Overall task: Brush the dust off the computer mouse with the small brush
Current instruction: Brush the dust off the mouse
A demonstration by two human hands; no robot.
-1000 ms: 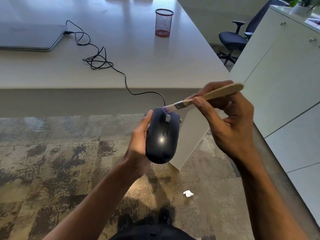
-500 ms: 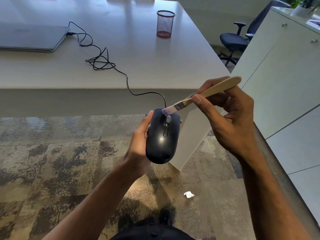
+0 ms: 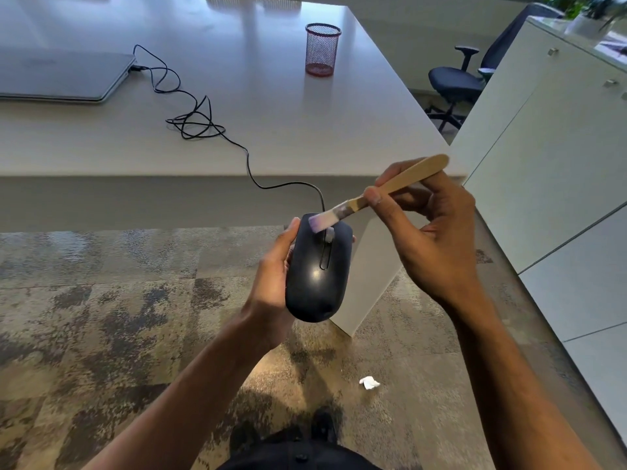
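Right hand (image 3: 437,239) grips brush (image 3: 380,195); bristles touch mouse (image 3: 317,269).

1. You are standing in an office.
2. A wide white desk (image 3: 271,106) fills the upper half of the frame, with a closed laptop (image 3: 61,76) at upper left.
3. A red mesh pen cup (image 3: 322,49) stands at upper centre.
4. A swivel chair (image 3: 458,79) sits at upper right.
5. White cabinets (image 3: 549,157) line the right edge; mottled carpet (image 3: 101,317) covers the floor below.
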